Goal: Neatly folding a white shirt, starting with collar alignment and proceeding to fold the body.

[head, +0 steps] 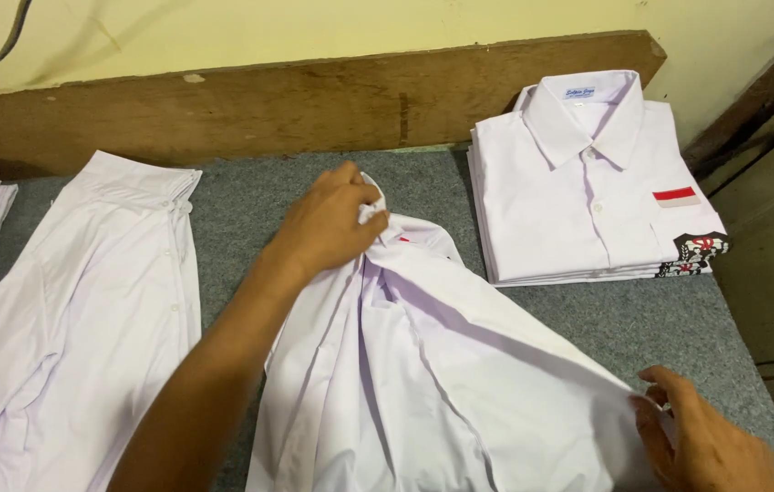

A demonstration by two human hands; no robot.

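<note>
On the grey worktop (332,187) before me lies the white shirt (423,383). My left hand (332,223) pinches its far end, arm stretched forward; my right hand (701,437) grips the near edge, low at my side. I should keep the cloth taut and even, so no wrinkle gets folded in.

Head camera looks down, close, over the grey table (250,196).
</note>
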